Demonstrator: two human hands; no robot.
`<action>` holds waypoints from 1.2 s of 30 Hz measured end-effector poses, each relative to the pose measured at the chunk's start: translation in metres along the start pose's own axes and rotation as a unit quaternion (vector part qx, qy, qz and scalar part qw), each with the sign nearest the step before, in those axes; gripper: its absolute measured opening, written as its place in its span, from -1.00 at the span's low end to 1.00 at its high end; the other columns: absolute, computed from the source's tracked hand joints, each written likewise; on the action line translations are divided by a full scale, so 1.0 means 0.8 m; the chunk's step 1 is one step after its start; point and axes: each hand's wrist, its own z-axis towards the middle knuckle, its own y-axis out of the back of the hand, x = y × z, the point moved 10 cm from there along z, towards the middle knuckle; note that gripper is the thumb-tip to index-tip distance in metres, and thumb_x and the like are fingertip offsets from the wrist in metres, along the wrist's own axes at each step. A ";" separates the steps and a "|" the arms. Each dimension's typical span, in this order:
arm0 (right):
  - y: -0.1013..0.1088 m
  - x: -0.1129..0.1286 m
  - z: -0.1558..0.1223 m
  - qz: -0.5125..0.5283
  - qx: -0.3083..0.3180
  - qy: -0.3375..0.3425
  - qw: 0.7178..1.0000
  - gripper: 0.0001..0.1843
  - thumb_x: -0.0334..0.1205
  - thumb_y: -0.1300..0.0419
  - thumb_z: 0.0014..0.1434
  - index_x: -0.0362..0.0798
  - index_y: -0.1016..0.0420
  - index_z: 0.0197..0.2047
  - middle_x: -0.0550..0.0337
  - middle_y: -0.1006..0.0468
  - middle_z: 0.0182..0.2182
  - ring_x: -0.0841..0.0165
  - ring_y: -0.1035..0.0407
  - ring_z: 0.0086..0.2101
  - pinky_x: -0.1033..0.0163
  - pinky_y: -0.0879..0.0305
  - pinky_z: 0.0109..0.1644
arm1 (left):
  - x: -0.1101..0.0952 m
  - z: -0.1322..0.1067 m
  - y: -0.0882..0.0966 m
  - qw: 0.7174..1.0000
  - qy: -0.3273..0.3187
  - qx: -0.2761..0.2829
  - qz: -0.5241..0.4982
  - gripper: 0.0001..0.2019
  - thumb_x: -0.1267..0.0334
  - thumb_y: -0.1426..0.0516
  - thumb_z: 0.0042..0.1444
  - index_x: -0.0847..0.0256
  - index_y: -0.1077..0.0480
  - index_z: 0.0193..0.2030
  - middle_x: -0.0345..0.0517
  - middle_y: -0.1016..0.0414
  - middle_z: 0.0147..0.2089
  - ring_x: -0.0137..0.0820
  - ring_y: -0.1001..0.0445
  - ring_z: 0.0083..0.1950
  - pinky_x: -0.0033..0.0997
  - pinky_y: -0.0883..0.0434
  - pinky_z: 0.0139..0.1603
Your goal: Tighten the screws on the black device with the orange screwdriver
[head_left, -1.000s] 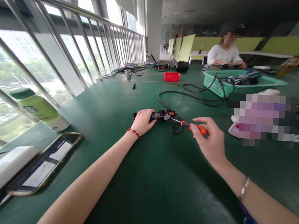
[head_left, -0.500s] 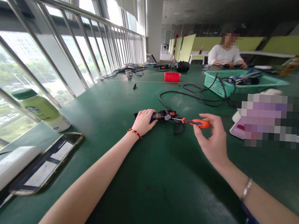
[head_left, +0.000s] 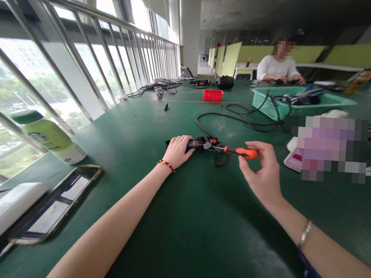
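Observation:
My left hand is closed around one end of a dark device with exposed wires, which lies on the green table. My right hand grips the handle end of an orange and black screwdriver between thumb and fingers. The screwdriver lies nearly level, its thin shaft pointing left. Its tip reaches the wired end of the device; exactly what it touches is too small to tell. A black cable runs from the device toward the back right.
A red box and a green basket of cables stand farther back. On the left are a bottle, a phone and a white power strip. Beyond the table sits a person in white.
The whole view has shifted very slightly. Both hands, the screwdriver and the device keep the same places relative to each other.

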 end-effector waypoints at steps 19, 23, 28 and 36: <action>-0.020 -0.014 -0.005 -0.002 0.091 -0.083 0.992 -0.80 -0.09 -0.14 0.14 -0.03 -0.41 -0.25 0.32 -0.38 -0.59 0.40 -0.34 -0.55 0.27 -0.26 -0.38 | -0.006 -0.001 0.001 1.000 -0.012 0.008 0.011 -0.67 0.21 -0.05 0.19 0.18 -0.30 0.09 -0.01 -0.41 -0.01 -0.19 -0.36 0.00 -0.16 -0.27 0.06; -0.006 -0.003 -0.001 0.004 0.022 -0.016 1.000 -0.70 -0.20 -0.20 0.06 -0.02 -0.36 -0.10 0.19 -0.43 -0.32 0.34 -0.40 -0.30 0.21 -0.32 -0.17 | -0.007 -0.001 0.003 1.000 -0.014 0.003 0.016 -0.68 0.22 -0.05 0.18 0.20 -0.30 0.07 -0.01 -0.42 -0.03 -0.19 -0.37 -0.02 -0.17 -0.28 0.04; -0.015 -0.011 -0.003 0.005 0.063 -0.057 0.996 -0.78 -0.13 -0.17 0.12 -0.03 -0.39 -0.17 0.29 -0.40 -0.50 0.41 -0.34 -0.50 0.28 -0.28 -0.37 | -0.008 -0.001 0.003 1.000 -0.018 -0.003 0.007 -0.69 0.22 -0.05 0.16 0.17 -0.30 0.05 -0.04 -0.44 -0.02 -0.20 -0.38 0.00 -0.19 -0.27 0.06; 0.000 0.000 0.000 0.007 -0.002 -0.007 1.000 -0.67 -0.24 -0.19 0.06 -0.04 -0.34 -0.07 0.13 -0.44 -0.23 0.31 -0.40 -0.23 0.17 -0.32 -0.10 | -0.007 -0.001 0.001 1.000 -0.025 -0.007 0.006 -0.68 0.22 -0.06 0.14 0.20 -0.29 0.05 -0.05 -0.48 -0.03 -0.21 -0.41 0.00 -0.20 -0.26 0.09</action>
